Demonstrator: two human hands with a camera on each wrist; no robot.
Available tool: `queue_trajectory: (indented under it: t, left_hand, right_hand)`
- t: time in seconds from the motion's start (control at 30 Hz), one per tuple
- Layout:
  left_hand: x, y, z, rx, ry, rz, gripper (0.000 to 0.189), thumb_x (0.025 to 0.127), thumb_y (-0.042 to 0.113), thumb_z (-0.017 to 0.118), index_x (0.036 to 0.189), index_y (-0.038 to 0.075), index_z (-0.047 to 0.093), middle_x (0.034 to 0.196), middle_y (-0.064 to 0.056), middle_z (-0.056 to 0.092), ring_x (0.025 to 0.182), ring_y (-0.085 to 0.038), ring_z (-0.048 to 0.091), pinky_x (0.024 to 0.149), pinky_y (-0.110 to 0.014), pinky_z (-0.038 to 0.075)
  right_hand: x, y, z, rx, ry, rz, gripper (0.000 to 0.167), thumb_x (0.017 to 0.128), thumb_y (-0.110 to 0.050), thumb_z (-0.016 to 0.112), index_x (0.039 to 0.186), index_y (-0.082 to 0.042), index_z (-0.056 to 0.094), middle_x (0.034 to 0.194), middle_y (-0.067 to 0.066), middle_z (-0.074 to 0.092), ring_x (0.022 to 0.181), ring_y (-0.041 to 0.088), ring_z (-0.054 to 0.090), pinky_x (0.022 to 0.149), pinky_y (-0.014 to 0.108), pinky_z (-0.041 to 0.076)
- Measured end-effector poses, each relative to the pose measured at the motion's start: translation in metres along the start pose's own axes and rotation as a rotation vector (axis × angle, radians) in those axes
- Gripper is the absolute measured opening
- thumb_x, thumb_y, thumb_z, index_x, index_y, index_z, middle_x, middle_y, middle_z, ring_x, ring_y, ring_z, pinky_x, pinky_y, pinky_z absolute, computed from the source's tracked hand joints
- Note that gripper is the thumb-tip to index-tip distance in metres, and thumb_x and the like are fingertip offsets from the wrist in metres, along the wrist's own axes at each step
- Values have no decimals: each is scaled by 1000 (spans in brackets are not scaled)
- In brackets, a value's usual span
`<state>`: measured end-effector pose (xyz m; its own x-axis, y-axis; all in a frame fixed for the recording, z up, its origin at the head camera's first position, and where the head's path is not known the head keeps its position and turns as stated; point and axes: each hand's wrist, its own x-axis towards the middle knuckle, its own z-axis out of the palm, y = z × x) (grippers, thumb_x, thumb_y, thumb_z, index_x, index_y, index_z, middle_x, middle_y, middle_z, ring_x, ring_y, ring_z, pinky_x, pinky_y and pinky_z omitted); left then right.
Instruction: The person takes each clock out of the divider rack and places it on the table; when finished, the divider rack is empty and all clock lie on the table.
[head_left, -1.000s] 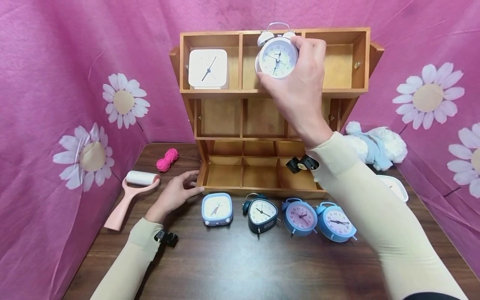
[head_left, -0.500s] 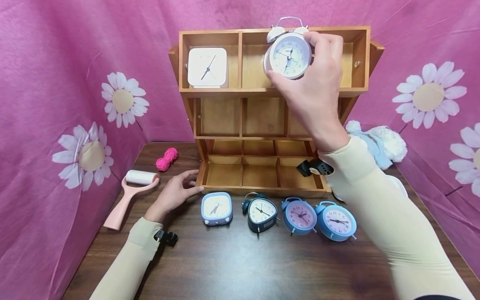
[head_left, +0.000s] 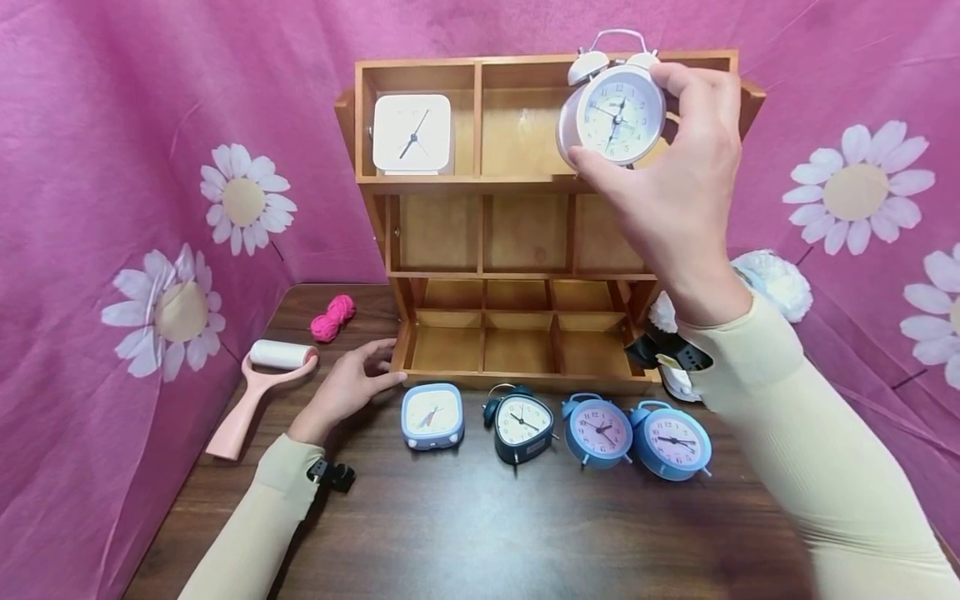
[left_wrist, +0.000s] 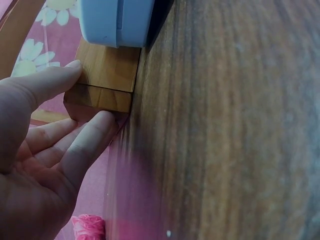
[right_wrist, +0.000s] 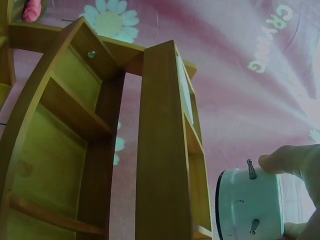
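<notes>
In the head view, my right hand pinches a white twin-bell alarm clock between thumb and fingers. The clock is upright, in front of the top tier's right side. Two of its small feet show on its underside in the right wrist view. A three-tier wooden shelf stands behind, with a white square clock in its top left compartment. My left hand holds the shelf's lower left corner, thumb and fingers on different faces.
Before the shelf stand a blue square clock, a dark green rounded-triangle clock and two blue round alarm clocks. A pink lint roller and pink yarn lie at left. A white plush toy is partly hidden at right.
My right hand has carried the white alarm clock rightward, from the top middle compartment to before the right one. The left hand has stayed at the shelf corner.
</notes>
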<state>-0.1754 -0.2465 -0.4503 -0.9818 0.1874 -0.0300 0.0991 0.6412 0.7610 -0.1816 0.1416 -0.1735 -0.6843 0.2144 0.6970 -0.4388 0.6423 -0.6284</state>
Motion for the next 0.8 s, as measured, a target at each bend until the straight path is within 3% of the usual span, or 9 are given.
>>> queue_trajectory:
  t: [0.23, 0.8]
  left_hand:
    - [1, 0, 1, -1, 0, 3, 69, 103, 29, 84, 162, 7, 57, 145, -21, 75, 126, -36, 77, 97, -41, 60]
    - [0, 0, 0, 18, -2, 0, 69, 103, 32, 84, 163, 8, 56, 146, -21, 74, 127, -36, 77, 99, -43, 61]
  right_hand:
    - [-10, 1, -16, 32, 4, 43, 76, 80, -25, 99, 148, -12, 67, 124, -20, 42, 128, -1, 55, 116, 19, 51]
    - [-43, 15, -55, 52, 4, 120, 76, 80, -7, 99, 149, -14, 67, 127, -19, 45, 131, 5, 60, 118, 21, 52]
